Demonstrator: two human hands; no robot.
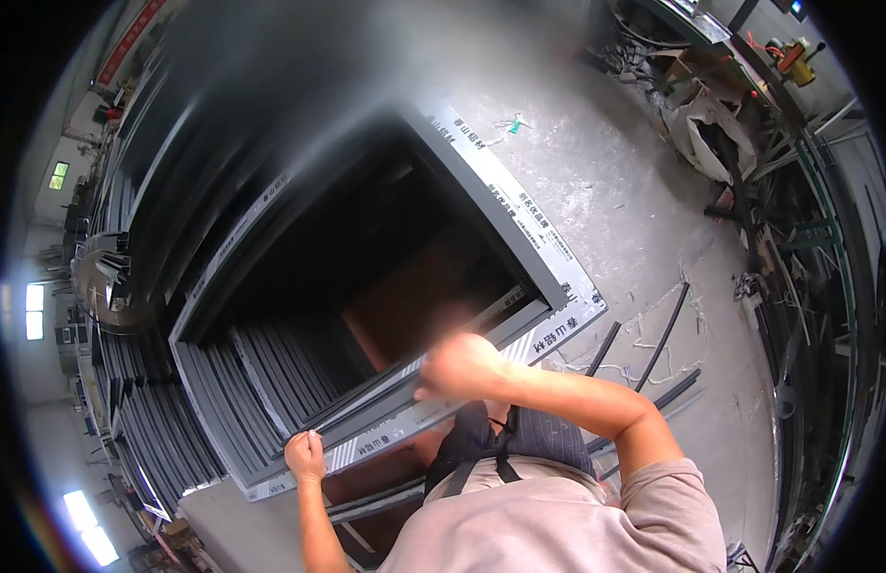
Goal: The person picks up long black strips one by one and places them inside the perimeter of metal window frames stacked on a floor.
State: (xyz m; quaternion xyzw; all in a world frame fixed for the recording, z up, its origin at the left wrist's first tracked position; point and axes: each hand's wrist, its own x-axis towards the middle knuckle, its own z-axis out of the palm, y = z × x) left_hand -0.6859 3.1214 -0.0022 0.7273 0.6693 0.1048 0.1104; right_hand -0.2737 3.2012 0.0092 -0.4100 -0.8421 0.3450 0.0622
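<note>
A large dark grey window frame [491, 205] with white printed protective film lies in front of me, the top one of several stacked frames. My left hand [305, 456] is closed at the outer edge of its near bar, toward the left; what the fingers hold, if anything, is hidden. My right hand [462, 368] is over the same near bar, farther right, bent at the wrist and smeared by motion, so its fingers cannot be made out. A thin grey strip [367, 393] runs along the inner side of that bar, between the two hands.
More stacked frames [161, 420] stand to the left. Dark loose strips [664, 334] lie on the concrete floor [596, 181] at right. A white sack [707, 138] and scrap profiles line the far right. Blur covers the top of the view.
</note>
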